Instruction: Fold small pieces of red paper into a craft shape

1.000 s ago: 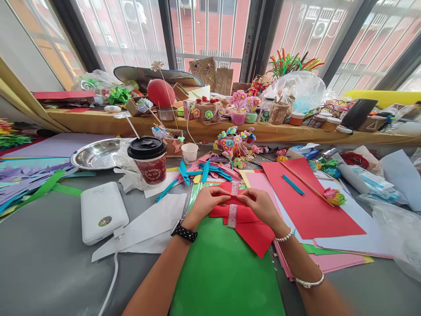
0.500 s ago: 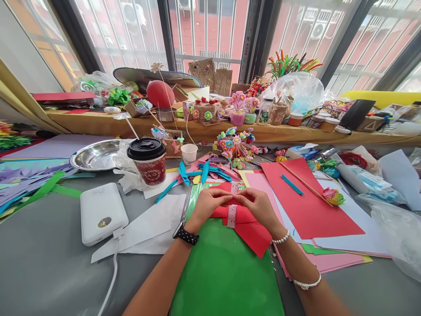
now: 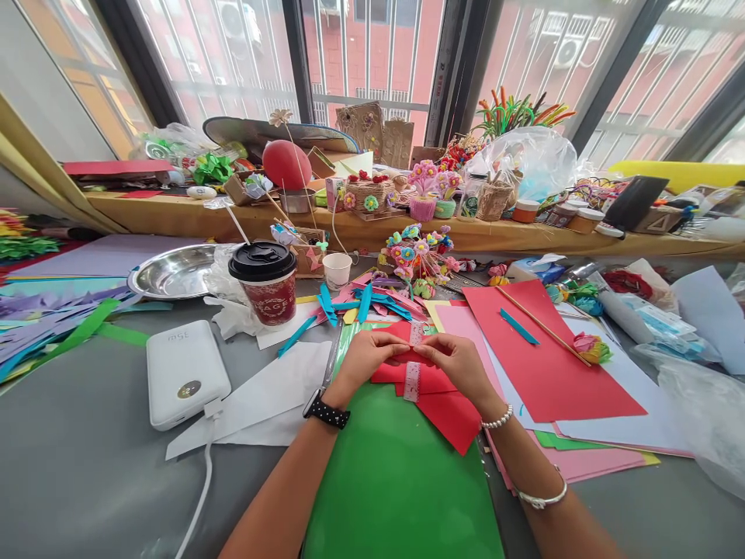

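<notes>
— Barred windows (image 3: 361, 54) at the back, below them a cloth-covered ledge (image 3: 291, 221) crowded with crafts, then a grey table (image 3: 87, 473) spread with coloured paper. And at the fingertips?

— Red paper piece (image 3: 410, 355), held over the far part of a glossy green board (image 3: 401, 481). Hard to make out in outline: red against the red paper sheets (image 3: 445, 419) behind and below, and largely masked by fingers.

— Gripped or loose?

— Gripped from 2 sides. Pinched between thumb and fingertips of the left hand (image 3: 368, 361), likewise in the right hand (image 3: 459, 365), nearly tip to tip. Can't tell the number of layers.

— Under the hands?

— Pale pink patterned strip (image 3: 412, 382), laid across the red paper sheets, interrupted in view by the fingers. Ruler or ribbon? Can't tell.

— To the left?

— White power bank (image 3: 186, 373) with a small round display, too tiny to read surely. White cable (image 3: 202, 497) running out past the bottom edge. Farther back, a black-lidded red coffee cup (image 3: 268, 293), only partly legible, and a steel tray (image 3: 166, 272), hidden at its right end by crumpled plastic (image 3: 224, 268).

— To the right?

— Large red sheet (image 3: 552, 373) under a thin wooden stick (image 3: 538, 320) and 1 blue paper strip (image 3: 518, 326). Clear plastic bag (image 3: 707, 419), cut off at the right edge.
</notes>
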Demonstrator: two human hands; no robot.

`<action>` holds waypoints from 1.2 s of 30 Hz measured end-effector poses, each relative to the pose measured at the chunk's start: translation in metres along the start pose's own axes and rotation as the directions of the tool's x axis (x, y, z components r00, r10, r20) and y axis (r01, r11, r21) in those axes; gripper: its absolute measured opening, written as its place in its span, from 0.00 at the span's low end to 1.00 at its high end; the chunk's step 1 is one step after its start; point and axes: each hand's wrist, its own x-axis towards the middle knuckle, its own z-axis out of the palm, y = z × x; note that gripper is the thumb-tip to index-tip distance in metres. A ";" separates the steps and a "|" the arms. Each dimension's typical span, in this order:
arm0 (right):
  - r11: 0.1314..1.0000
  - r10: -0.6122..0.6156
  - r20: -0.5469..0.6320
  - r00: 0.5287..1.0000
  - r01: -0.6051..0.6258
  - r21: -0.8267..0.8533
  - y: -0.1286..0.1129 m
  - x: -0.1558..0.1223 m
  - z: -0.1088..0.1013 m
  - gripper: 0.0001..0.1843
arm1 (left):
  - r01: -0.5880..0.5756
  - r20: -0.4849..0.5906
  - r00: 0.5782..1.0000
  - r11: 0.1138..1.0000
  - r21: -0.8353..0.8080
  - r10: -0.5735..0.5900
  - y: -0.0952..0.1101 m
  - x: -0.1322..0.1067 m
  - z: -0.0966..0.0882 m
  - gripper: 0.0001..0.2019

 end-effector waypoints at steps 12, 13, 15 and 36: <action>0.998 -0.034 0.035 0.999 0.032 0.045 -0.004 0.000 -0.008 0.07 | 0.093 0.101 0.992 0.975 -0.203 -0.074 0.004 -0.004 0.000 0.13; 0.998 -0.059 0.021 0.998 0.059 0.022 -0.005 0.000 -0.007 0.07 | 0.098 0.092 0.993 0.972 -0.215 -0.080 0.003 -0.004 -0.001 0.12; 0.992 -0.118 0.000 0.993 0.118 -0.042 -0.006 -0.001 -0.007 0.07 | 0.115 0.091 0.991 0.962 -0.247 -0.095 0.002 -0.004 -0.002 0.12; 0.937 -0.296 -0.020 0.955 0.286 -0.202 0.000 0.000 -0.006 0.10 | 0.125 0.036 0.992 0.933 -0.337 -0.120 0.002 -0.003 -0.006 0.11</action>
